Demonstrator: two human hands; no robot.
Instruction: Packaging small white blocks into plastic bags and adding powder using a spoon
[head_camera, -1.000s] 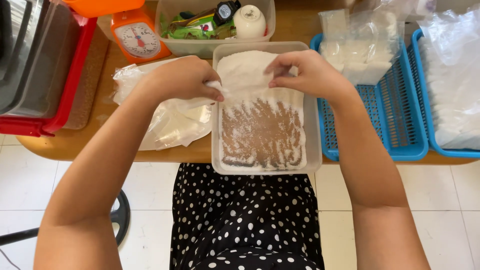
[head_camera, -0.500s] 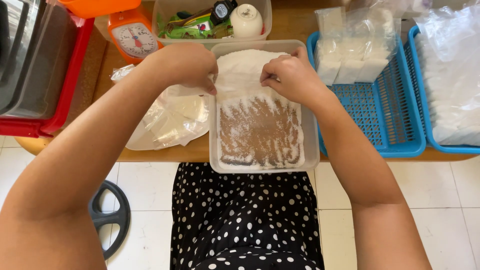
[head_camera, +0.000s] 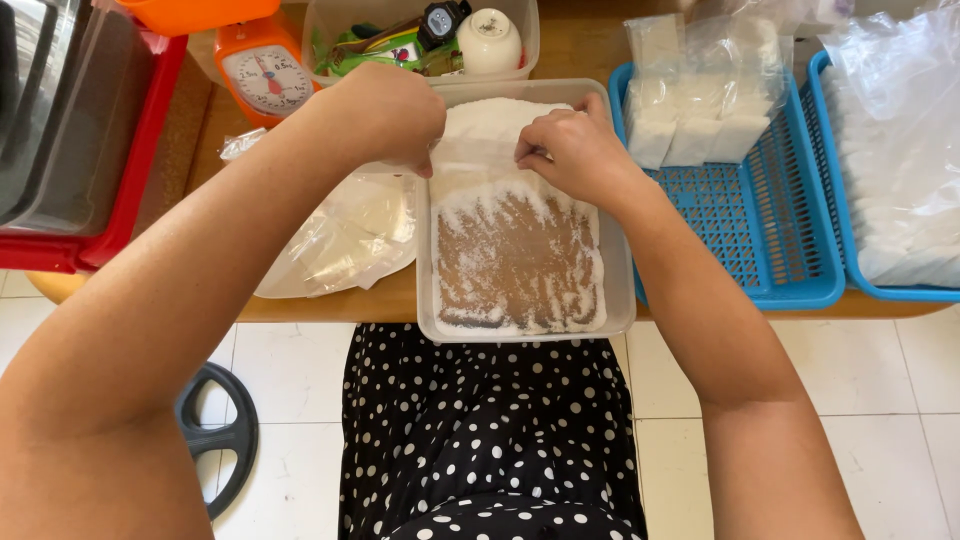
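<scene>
Now both hands pinch a clear plastic bag (head_camera: 470, 160) over the white tray (head_camera: 622, 290) at the table's near edge: left hand (head_camera: 385, 115) and right hand (head_camera: 570, 150) each closed on it.

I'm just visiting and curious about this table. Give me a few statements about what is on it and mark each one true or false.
1. Both hands, left hand and right hand, are over the clear plastic tray. True.
2. The tray holds green leaves. False: it holds a white grainy layer over a brown sheet.
3. An orange kitchen scale stands at the far side of the table. True.
4. The baskets to the right are red. False: they are blue.
5. Clear plastic bags lie left of the tray. True.
</scene>
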